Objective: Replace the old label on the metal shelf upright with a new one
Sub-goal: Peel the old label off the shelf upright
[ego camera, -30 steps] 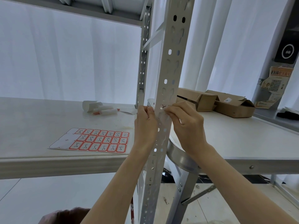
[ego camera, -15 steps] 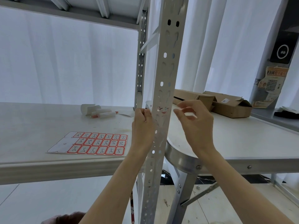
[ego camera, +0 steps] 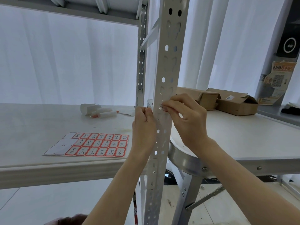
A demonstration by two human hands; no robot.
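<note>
Upright (ego camera: 164,65) stands vertical; right hand (ego camera: 186,117) pinches label (ego camera: 161,109); left hand (ego camera: 142,127) curled at its edge, grip unclear.

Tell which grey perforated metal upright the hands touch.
The nearer, wider grey perforated metal upright: right hand pinches the white label on it, left hand at its edge. Narrower rear upright: untouched.

Red-bordered label sheet (ego camera: 97,144), grey upright (ego camera: 168,62)

Two hands (ego camera: 143,127) (ego camera: 188,122) — two uprights (ego camera: 159,70) (ego camera: 140,70) — one label sheet (ego camera: 90,144), two cardboard boxes (ego camera: 199,98) (ego camera: 237,105).
</note>
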